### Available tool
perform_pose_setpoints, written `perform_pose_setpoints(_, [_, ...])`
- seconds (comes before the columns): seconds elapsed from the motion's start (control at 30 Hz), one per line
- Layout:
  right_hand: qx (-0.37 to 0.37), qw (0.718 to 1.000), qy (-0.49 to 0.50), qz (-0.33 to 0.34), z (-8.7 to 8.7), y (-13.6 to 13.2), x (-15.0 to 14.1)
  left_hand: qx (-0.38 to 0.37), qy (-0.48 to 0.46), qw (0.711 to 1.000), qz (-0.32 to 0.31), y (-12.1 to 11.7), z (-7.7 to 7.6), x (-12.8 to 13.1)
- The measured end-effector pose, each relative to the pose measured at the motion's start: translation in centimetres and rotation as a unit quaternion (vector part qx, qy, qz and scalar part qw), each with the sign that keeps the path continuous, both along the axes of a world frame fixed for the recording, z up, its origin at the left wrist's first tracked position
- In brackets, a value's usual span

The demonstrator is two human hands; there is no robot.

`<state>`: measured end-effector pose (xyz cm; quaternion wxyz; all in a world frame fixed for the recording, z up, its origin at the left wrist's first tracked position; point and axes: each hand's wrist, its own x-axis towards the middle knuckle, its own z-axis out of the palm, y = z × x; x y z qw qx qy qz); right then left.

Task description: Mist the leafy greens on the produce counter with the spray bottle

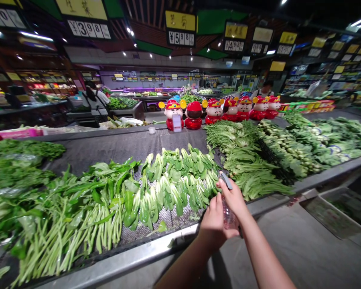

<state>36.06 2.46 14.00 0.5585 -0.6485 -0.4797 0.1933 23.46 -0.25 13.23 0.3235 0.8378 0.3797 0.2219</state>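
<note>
A clear plastic spray bottle (pixel 229 216) with a grey head is held between both hands above the front edge of the vegetable stand. My left hand (pixel 213 222) wraps round its body from the left. Up at the grey head, my right hand (pixel 233 196) is closed, with fingers partly hidden behind it. Just beyond the hands lie rows of small leafy greens (pixel 174 192) with pale stems, on a dark mesh surface (pixel 180 216). Long-stemmed greens (pixel 78 216) are spread to their left. Narrow-leaved greens (pixel 252 160) are heaped to the right of the hands.
A metal rail (pixel 132 255) edges the stand. Red figurines (pixel 194 115) line its back, with price signs (pixel 180 28) hanging above. More leafy bunches (pixel 313 140) lie far right. A crate (pixel 327 216) stands on the floor at right. A person (pixel 95 102) is at the back left.
</note>
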Motion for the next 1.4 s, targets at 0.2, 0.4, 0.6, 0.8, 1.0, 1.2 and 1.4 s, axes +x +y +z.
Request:
perform_pose_setpoints(0.2, [0.027,0.999,-0.034,0.004,1.8,1.9,2.5,0.022,-0.016,0.999,-0.03,1.9,2.1,2.1])
perform_pose_setpoints(0.4, [0.031,0.999,-0.009,0.023,0.7,1.5,4.6,0.025,0.005,1.0,-0.017,0.9,1.8,4.1])
perform_pose_setpoints(0.6, [0.009,0.999,0.009,0.036,-0.6,-0.7,6.2,-0.001,0.018,1.0,0.004,-1.2,0.2,5.9])
perform_pose_setpoints(0.8, [0.009,0.999,-0.003,0.035,-0.9,-3.2,6.5,-0.002,0.031,0.999,0.024,-3.8,-0.9,6.7])
perform_pose_setpoints(1.0, [-0.016,0.999,-0.027,0.036,-0.8,-5.4,6.4,0.045,0.012,0.999,0.019,-5.8,-1.7,7.1])
perform_pose_setpoints(1.2, [-0.018,0.999,0.0,0.044,-1.6,-7.0,7.0,0.056,-0.017,0.998,0.006,-7.1,-2.5,7.7])
perform_pose_setpoints(1.4, [-0.008,0.999,0.02,0.042,-2.4,-7.6,7.2,0.048,-0.041,0.998,-0.004,-8.0,-3.0,7.6])
